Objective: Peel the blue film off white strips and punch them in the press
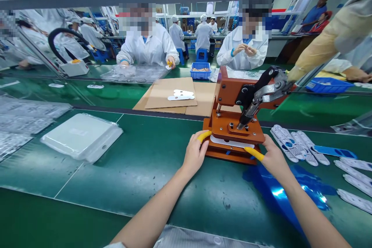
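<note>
An orange-brown hand press [236, 124] stands on the green bench before me. A slim white panel [232, 142] lies on its lower plate, beneath the upper block. At the panel's left end is my left hand [196, 151], a yellow cot on its index finger and the thumb just below, closed at that end. My right hand [273, 159] is closed about the right end, its yellow-covered thumb along the front edge and its other fingers partly hidden behind the press. Blue film [302, 190] lies under my right forearm.
White perforated casings [285, 143] lie right of the press, by a blue strip [335, 151]. A bagged pale stack [81, 135] sits at left. Beyond are cardboard [157, 99] with white panels, a blue bin [200, 70] and two facing workers. The press lever [319, 46] slants up right.
</note>
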The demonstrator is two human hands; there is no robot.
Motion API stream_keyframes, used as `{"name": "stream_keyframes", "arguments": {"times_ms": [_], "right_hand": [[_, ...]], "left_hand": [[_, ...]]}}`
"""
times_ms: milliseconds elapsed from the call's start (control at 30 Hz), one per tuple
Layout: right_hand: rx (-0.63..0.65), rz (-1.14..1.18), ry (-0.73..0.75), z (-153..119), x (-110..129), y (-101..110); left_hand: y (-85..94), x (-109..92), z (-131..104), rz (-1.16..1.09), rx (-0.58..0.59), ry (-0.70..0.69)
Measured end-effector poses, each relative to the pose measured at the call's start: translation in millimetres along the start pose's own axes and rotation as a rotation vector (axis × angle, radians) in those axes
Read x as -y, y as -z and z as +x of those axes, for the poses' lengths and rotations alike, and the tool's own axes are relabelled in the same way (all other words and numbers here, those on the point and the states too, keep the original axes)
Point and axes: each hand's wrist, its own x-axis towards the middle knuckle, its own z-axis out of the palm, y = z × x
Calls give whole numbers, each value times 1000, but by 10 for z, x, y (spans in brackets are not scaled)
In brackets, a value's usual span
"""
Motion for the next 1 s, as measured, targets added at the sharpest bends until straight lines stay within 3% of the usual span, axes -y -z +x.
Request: {"name": "stream_keyframes", "arguments": {"times_ms": [167,300,433,533,600,667,700,767,833,900,1000], "right_hand": [[-12,-25,3,27,-1,-5],[-87,-93,148,-76,-17,-31],[-150,-203,262,-234,-104,-101],[-166,-91,213,-193,-103,-18],[-291,14,143,-38,100,164],[-501,130,168,190,539,414],[-591,214,251,315,828,540],[-537,480,484,553,1427,731],[-336,608,541,716,1876,778],[-306,637,612,754,2041,652],[-441,466,861,637,1849,328]], "left_hand": [[35,4,21,176,32,-104],[46,33,44,266,64,-135],[40,58,24,173,64,-107],[75,97,-9,30,-42,-24],[124,151,-17,-33,-170,66],[177,223,-8,-57,-282,179],[200,262,1,-61,-317,234],[231,336,21,-60,-345,319],[245,390,32,-48,-347,351],[254,407,25,-33,-347,340],[263,332,-17,-16,-351,282]]}}
